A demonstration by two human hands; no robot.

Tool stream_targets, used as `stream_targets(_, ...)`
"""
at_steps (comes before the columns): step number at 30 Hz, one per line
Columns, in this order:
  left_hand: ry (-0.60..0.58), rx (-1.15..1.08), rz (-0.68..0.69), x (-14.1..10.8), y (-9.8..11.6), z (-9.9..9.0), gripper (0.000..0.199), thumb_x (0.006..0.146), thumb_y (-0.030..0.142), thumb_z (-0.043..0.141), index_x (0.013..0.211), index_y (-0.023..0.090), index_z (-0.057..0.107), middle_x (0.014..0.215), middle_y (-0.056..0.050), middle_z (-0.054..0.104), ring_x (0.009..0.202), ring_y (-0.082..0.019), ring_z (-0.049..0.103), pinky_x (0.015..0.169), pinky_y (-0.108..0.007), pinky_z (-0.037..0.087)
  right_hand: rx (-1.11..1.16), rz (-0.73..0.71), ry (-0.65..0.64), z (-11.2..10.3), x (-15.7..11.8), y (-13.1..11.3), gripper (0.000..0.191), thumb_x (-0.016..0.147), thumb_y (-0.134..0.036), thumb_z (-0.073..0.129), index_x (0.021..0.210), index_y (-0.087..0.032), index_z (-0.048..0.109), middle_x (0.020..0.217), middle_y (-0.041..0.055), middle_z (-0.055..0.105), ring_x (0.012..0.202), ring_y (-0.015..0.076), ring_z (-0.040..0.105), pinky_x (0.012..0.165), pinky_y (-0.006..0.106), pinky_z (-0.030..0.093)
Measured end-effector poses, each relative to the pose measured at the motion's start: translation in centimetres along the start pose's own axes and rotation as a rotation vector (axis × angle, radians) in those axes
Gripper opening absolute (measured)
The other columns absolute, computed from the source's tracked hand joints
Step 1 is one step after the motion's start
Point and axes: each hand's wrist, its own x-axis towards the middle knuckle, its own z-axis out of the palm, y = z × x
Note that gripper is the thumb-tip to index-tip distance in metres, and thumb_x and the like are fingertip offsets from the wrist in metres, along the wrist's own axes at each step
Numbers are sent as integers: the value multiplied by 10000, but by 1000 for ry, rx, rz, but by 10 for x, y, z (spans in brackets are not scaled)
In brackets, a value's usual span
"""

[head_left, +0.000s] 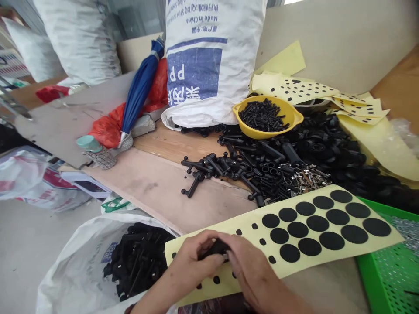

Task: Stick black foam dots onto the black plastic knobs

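Both my left hand (pixel 191 261) and my right hand (pixel 247 261) are closed around a small black plastic part (pixel 214 248), mostly hidden by the fingers. Its exact kind I cannot make out. Beneath my hands lies a yellow backing sheet (pixel 229 226) bearing round black stick-on pads (pixel 317 223) on its right half and small black spots on its left. Beyond the sheet, a heap of black plastic arms with ball ends (pixel 212 168) is spread over the table, beside a small pile of silvery metal pieces (pixel 310 178).
At the lower left stands an open white sack (pixel 75 257) holding black parts. A yellow bowl (pixel 291 111) of black screw-like pieces sits near a full white sack (pixel 212 56). A green basket (pixel 373 270) is at the right. A blue umbrella (pixel 140 87) leans behind a jar (pixel 98 152).
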Motion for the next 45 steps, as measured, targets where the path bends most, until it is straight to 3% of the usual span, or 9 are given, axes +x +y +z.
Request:
stream_targets(4,112,539,-82,-47,-12,-58,320,783,279,552,1089,226,629,973,-13,689,854,-160,624,727,-230,500,-180,-60,-9,-16,-4,12,365,954,-218,399,1314,-162,423,1101,102,639,985,219,616,837,332,525)
stream_targets(8,526,1197,94,-75,-18,-90,341,832,406,524,1109,248,644,1084,-45,672,987,-235,620,842,-350,522,-570,150,110,-50,-15,51,272,970,-308,364,1021,-146,576,1006,139,609,932,290,580,779,427,494)
stream_targets(10,538,1295,269,-65,-14,-72,321,878,370,474,1133,241,622,1134,-54,646,1028,-230,601,870,-367,517,-695,188,114,-54,-19,64,337,979,-334,312,982,-124,575,989,153,591,883,302,576,717,435,487)
stream_targets(13,256,1251,520,-28,-5,-20,296,894,271,455,1164,221,565,1229,-69,582,1109,-210,542,932,-351,486,-669,157,98,-46,-21,64,297,987,-302,307,1028,-130,545,1023,132,570,881,260,591,714,380,498)
stream_targets(18,-66,1323,600,29,-2,37,268,894,353,491,1097,181,521,1273,-90,503,1096,-252,488,868,-404,451,-460,167,69,-39,-20,53,206,989,-236,336,1072,-185,518,1063,76,554,883,164,617,716,263,514)
stream_targets(27,-96,1379,613,50,-8,26,375,884,400,472,1196,191,461,1317,-77,469,1112,-241,450,813,-395,370,-629,144,73,-29,-21,67,236,969,-202,314,1009,-150,541,1009,148,557,891,267,563,689,379,500)
stream_targets(34,-76,1395,591,56,-4,31,397,890,476,434,1146,174,469,1220,-73,515,989,-237,457,736,-377,341,-407,205,65,-35,-17,64,143,967,-191,351,957,-196,493,967,77,537,806,176,582,655,276,496)
stream_targets(38,-63,1413,596,56,-4,31,388,894,461,426,1149,172,464,1230,-72,508,993,-235,453,736,-382,343,-523,174,101,-34,-19,66,170,967,-199,349,1044,-169,498,1025,109,535,905,227,561,750,344,479)
stream_targets(45,-51,1444,605,54,-7,32,397,896,466,408,1158,172,463,1202,-75,512,982,-232,456,718,-383,361,-541,203,63,-31,-11,70,180,940,-185,359,784,-204,447,811,66,521,751,224,524,655,355,428)
